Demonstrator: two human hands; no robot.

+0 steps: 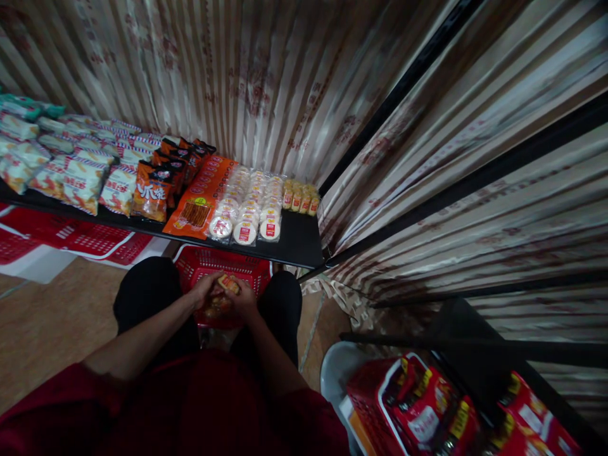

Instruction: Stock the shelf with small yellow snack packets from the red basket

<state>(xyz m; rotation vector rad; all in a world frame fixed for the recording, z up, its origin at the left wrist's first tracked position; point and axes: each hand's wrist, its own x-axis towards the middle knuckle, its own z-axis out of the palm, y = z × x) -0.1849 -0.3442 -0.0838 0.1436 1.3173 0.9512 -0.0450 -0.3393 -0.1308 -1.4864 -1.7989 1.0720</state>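
Both my left hand (204,291) and my right hand (245,299) close around a small wrapped snack pack (228,283), yellowish with a red label. They hold it over a red plastic basket (259,269) between my knees. More small packs of the same look (216,308) lie in the basket, partly hidden by my hands. On the black shelf (300,244) just ahead, a short row of similar little packs (300,197) stands at the right end. Beside them are rows of round white packaged crackers (246,231).
Left along the shelf lie a flat orange snack bag (199,196), black-and-orange bags (152,190) and several white snack bags (85,180). Red baskets (90,239) sit beneath. At lower right, a red basket (368,386) holds red packets. Black bars (427,218) and striped curtain (266,82) surround the shelf.
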